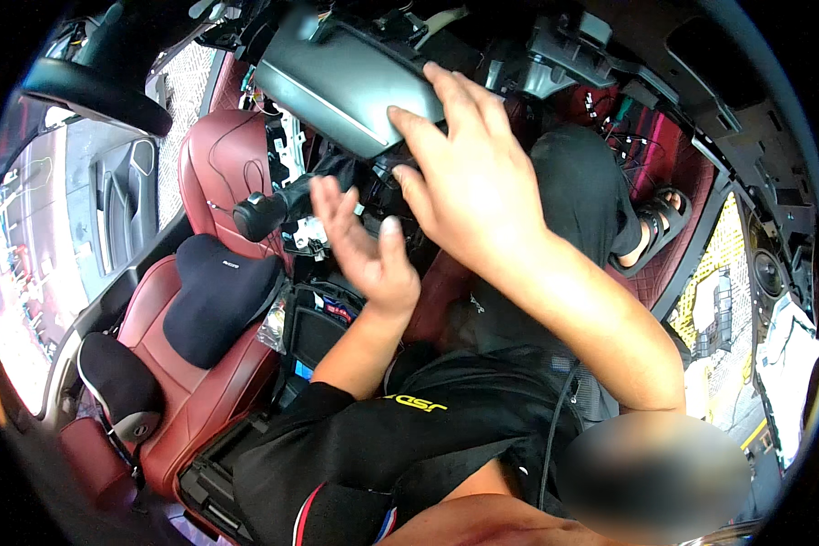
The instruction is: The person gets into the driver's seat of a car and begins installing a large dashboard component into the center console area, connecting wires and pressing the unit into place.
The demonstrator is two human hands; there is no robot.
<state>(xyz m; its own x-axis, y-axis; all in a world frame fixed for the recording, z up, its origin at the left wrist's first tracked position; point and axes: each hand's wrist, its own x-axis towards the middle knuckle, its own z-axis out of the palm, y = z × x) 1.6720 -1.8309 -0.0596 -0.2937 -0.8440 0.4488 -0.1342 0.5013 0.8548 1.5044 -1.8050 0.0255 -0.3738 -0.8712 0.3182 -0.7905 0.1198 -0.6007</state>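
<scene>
My right hand [473,173] reaches over the near right corner of a large dark grey, smooth unit with a curved face [337,86]. Its fingers are stretched and spread, with fingertips against the unit's edge and the thumb below it. My left hand [369,255] is lower and to the left, fingers apart, with nothing seen in it. A black gear lever [259,214] stands to the left of that hand. Under the unit, dark parts are partly hidden by my hands.
A red front seat [146,309] with a black cushion [218,296] is at left. An open console box [323,318] lies beside it. Loose wires [610,118] hang at upper right. My dark-clothed leg [578,173] and sandalled foot [660,223] are at right, near a stripped door [769,264].
</scene>
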